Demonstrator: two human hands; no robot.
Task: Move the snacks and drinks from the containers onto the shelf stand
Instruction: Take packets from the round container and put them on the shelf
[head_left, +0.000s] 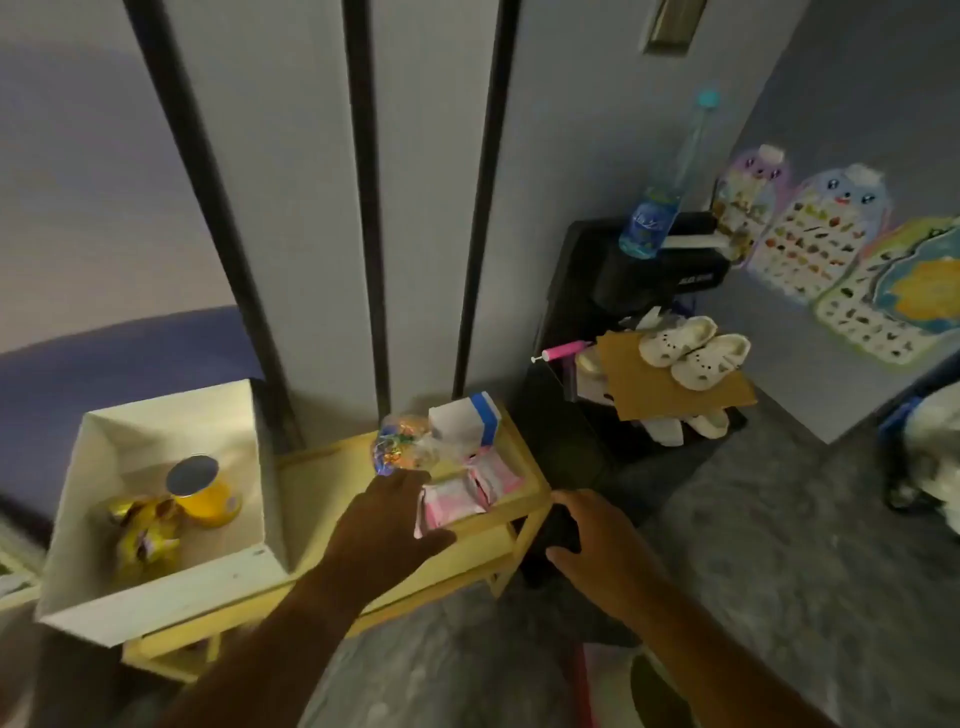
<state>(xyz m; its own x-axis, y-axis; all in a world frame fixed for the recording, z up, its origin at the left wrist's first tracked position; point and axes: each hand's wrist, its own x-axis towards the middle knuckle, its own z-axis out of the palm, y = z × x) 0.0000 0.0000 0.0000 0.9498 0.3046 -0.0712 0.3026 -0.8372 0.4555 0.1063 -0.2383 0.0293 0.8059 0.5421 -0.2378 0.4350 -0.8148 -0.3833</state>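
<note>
1. Step in hand: placing. Left hand (387, 512) reaches over the wooden shelf stand (322, 486), fingertips at the clear candy bag (402, 447); can't tell if it grips or just touches.
2. Already on top tier: white box (465, 418) at 1 o'clock of the bag, pink packets (470, 491) at 4 o'clock.
3. Right hand (597, 545) hangs loose at 3 o'clock of the stand, fingers apart, holding nothing I can see.
4. Next, I'd judge: back to the white container (156, 592) at 9 o'clock; yellow can (200, 491) & gold wrappers (143, 538) are left inside.
</note>
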